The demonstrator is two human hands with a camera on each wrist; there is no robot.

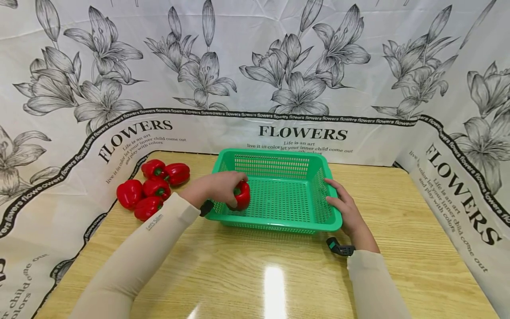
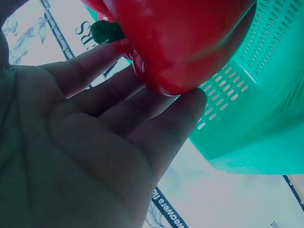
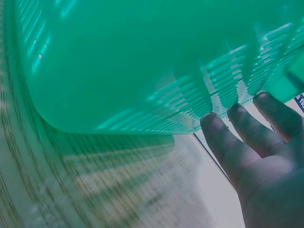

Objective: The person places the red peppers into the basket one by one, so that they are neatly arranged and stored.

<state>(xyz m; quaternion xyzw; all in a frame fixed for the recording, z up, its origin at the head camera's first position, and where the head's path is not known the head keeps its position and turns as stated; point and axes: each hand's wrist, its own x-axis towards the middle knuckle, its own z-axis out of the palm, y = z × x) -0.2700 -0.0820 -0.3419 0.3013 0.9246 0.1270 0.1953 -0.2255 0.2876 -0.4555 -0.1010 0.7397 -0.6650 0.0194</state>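
Observation:
A glossy red bell pepper (image 1: 243,196) with a green stem is held in my left hand (image 1: 224,188), inside the left end of the green plastic basket (image 1: 275,227). In the left wrist view, the fingers lie along the underside of the pepper (image 2: 180,42); the basket wall (image 2: 266,123) is behind it. At the basket's right end, my right hand (image 1: 350,216) holds the rim. Its fingertips (image 3: 214,122) meet the slotted outer wall in the right wrist view.
Several more red bell peppers (image 1: 156,188) lie in a cluster on the wood-grain table (image 1: 223,274), left of the basket. A flower-printed white cloth (image 1: 223,128) hangs behind the table and along both sides.

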